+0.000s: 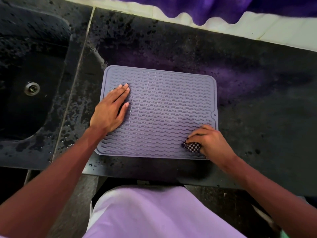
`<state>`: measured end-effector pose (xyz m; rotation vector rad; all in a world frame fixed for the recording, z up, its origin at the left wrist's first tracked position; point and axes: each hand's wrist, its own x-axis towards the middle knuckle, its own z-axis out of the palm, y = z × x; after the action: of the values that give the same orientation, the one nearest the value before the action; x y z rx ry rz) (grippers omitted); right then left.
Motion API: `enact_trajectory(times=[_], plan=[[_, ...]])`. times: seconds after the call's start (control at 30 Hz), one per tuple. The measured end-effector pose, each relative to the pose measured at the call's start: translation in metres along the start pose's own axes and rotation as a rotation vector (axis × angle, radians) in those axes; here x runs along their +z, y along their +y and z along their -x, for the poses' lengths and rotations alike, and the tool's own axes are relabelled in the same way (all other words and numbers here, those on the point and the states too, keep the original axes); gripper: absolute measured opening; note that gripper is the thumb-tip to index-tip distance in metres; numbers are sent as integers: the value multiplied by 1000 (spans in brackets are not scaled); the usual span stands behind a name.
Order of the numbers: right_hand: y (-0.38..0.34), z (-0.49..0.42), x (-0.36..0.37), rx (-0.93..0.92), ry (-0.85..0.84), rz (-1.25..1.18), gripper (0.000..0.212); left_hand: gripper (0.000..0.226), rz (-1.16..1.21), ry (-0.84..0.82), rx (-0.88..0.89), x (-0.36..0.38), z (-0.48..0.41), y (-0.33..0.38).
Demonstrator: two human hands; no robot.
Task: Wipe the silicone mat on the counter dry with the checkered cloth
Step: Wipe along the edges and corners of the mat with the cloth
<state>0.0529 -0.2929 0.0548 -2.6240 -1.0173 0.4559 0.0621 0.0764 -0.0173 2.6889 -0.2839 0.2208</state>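
A grey-purple silicone mat with wavy ridges lies flat on the dark stone counter. My left hand rests palm down on the mat's left side, fingers straight and together. My right hand sits at the mat's near right corner, closed around a bunched dark-and-white checkered cloth. The cloth pokes out to the left of my fingers and touches the mat.
A black sink with a metal drain lies to the left of the mat, with water drops on the counter strip between them. A purple curtain hangs over the white tiled wall at the back. The counter's front edge runs just below the mat.
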Motion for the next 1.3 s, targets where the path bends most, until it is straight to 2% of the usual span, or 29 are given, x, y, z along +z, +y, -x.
enact_trajectory(times=[0.07, 0.2, 0.27, 0.4, 0.5, 0.67, 0.77, 0.83, 0.97, 1.1, 1.3], plan=[[3, -5, -11, 31, -68, 8, 56, 50, -2, 1, -5, 0, 0, 0], [16, -6, -30, 233, -161, 33, 45, 49, -4, 21, -9, 0, 0, 2], [21, 0, -36, 260, -82, -28, 44, 49, -5, 26, -17, 1, -1, 3], [-3, -13, -19, 173, 115, -91, 46, 49, -7, 32, -15, 0, 0, 3], [-16, -18, 5, 101, 73, -6, 53, 50, -15, 28, -11, 1, 0, 2], [4, 0, 3, 103, -25, 79, 57, 50, -12, 25, -2, 0, 0, 2], [19, 7, -7, 168, -81, 68, 56, 50, -16, 16, -7, 1, 0, 1], [21, 10, -15, 234, -110, 74, 47, 51, -20, 13, -13, 2, 0, 2], [21, 4, -26, 410, -43, -53, 46, 50, -17, 26, -13, 3, -1, 2], [1, -9, -20, 287, 61, -135, 51, 51, -18, 31, -19, 3, -1, 2], [-14, 5, 4, 159, 75, 108, 54, 51, -18, 31, -3, 3, -1, 0]])
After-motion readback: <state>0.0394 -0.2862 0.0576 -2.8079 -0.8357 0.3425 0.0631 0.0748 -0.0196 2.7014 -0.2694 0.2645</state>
